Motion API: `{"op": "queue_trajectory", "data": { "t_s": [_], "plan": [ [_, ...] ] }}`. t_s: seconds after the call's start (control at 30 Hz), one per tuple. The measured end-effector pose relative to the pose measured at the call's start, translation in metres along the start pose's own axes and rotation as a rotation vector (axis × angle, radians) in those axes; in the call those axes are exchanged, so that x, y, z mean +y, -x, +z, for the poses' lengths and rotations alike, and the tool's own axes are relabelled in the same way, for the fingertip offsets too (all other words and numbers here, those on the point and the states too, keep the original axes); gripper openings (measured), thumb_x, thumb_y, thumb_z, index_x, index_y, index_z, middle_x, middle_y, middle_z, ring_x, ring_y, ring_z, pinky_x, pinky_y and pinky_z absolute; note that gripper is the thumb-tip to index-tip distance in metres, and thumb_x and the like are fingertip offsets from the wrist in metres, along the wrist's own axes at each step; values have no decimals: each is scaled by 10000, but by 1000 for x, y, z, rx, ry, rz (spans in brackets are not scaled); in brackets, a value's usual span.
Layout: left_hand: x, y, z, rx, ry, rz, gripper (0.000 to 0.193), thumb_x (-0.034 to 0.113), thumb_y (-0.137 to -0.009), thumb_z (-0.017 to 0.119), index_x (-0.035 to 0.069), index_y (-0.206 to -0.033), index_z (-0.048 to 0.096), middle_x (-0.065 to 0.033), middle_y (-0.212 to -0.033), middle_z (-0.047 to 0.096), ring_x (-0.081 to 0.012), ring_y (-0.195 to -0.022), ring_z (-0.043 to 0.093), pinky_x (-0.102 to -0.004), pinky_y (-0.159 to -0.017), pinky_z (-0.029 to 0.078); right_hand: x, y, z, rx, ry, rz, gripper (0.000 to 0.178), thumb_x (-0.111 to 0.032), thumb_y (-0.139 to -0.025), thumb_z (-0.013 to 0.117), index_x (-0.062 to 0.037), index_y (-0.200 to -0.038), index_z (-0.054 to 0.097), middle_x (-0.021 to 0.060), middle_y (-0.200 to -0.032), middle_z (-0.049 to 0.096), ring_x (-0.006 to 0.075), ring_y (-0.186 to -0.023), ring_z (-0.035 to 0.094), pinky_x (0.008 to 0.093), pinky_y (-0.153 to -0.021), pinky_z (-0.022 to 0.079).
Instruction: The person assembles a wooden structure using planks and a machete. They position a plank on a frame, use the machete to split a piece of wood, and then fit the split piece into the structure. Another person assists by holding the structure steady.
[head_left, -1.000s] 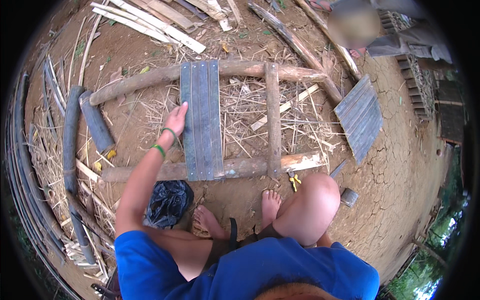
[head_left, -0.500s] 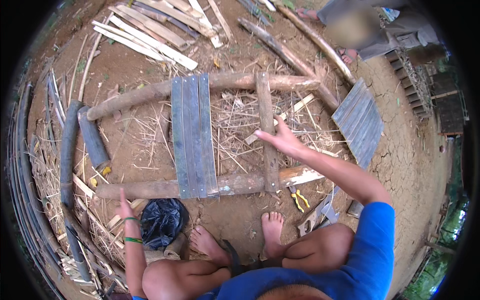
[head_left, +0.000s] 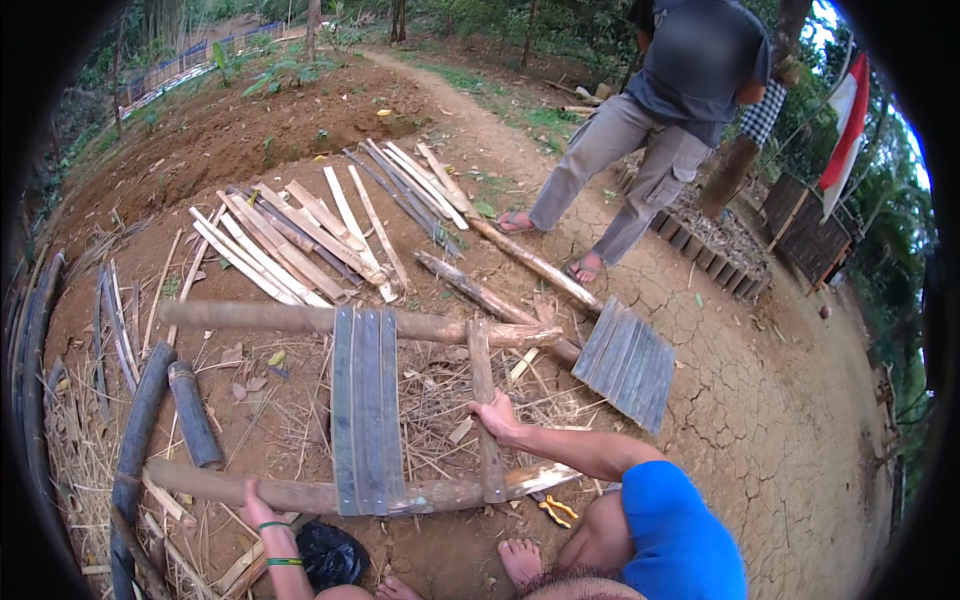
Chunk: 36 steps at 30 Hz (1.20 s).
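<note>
A ladder-like wooden frame lies before me: a far pole (head_left: 440, 328), a near pole (head_left: 225, 487), a flat wooden crosspiece (head_left: 482, 370) and dark bamboo slats (head_left: 366, 410) nailed across both poles. My left hand (head_left: 259, 507) is closed round the near pole towards its left end. Fingers wrapped, my right hand (head_left: 496, 418) grips the crosspiece about halfway along. Motion blurs the far pole's left part, which looks raised off the ground. Under the near pole sits a black plastic bag (head_left: 334, 556) by my left wrist. Yellow-handled pliers (head_left: 553, 509) lie near the pole's right end.
Split wood strips (head_left: 290, 240) are spread beyond the frame. A slatted panel (head_left: 625, 362) rests on a log at the right. Dark bamboo lengths (head_left: 140, 440) lie at the left. Another person (head_left: 640, 150) stands in sandals at the far right, near a long pole (head_left: 545, 268).
Both hands were open and have now closed, the left on the near pole, the right on the crosspiece. The far pole's left end has shifted up. My view has tilted towards the background.
</note>
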<state>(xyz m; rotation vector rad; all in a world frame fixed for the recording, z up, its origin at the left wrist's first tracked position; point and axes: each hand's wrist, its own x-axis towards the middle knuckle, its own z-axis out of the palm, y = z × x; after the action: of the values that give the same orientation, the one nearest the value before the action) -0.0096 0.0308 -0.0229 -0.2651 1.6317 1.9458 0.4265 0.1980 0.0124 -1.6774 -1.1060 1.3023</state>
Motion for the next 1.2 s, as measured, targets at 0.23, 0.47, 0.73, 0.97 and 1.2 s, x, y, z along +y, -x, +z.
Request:
{"op": "queue_trajectory", "data": {
  "t_s": [0.23, 0.47, 0.73, 0.97, 1.2],
  "plan": [
    [196, 16, 102, -308, 204, 441, 624, 157, -726, 769, -15, -1269, 514, -138, -1153, 594, -266, -1020, 618, -388, -890, 534, -79, 4, 53, -109, -465, -2, 167, -146, -822, 632, -53, -896, 515, 79, -678, 541, 202, -528, 568, 368, -454, 494],
    [388, 67, 155, -480, 62, 869, 489, 32, -690, 796, -98, -1090, 546, -159, -971, 636, -281, -857, 663, -390, -795, 576, -119, 30, 154, -278, -767, 74, 262, -187, -857, 596, -5, -999, 472, 103, -703, 542, 208, -552, 568, 358, -482, 508],
    [381, 74, 160, -588, -5, 819, 440, -13, -698, 780, -131, -1042, 534, -205, -1020, 638, -293, -856, 681, -401, -804, 594, -96, 19, 155, -227, -706, 72, 333, -210, -864, 631, 5, -1062, 470, 129, -752, 574, 200, -590, 599, 345, -508, 538],
    [389, 53, 180, -421, -157, 858, 440, 78, -708, 798, -89, -1054, 582, -168, -1032, 634, -293, -887, 662, -421, -837, 586, -85, -15, 154, -297, -546, 33, 322, -231, -842, 658, 30, -1002, 559, 121, -739, 622, 216, -588, 626, 374, -533, 533],
    [401, -9, 218, -632, -245, 553, 391, 201, -843, 703, -68, -1105, 592, -185, -1058, 657, -285, -938, 664, -415, -887, 550, -72, -41, 181, -237, -621, -53, 270, -232, -823, 654, -15, -951, 558, 84, -716, 576, 208, -589, 571, 373, -574, 503]
  ]
}}
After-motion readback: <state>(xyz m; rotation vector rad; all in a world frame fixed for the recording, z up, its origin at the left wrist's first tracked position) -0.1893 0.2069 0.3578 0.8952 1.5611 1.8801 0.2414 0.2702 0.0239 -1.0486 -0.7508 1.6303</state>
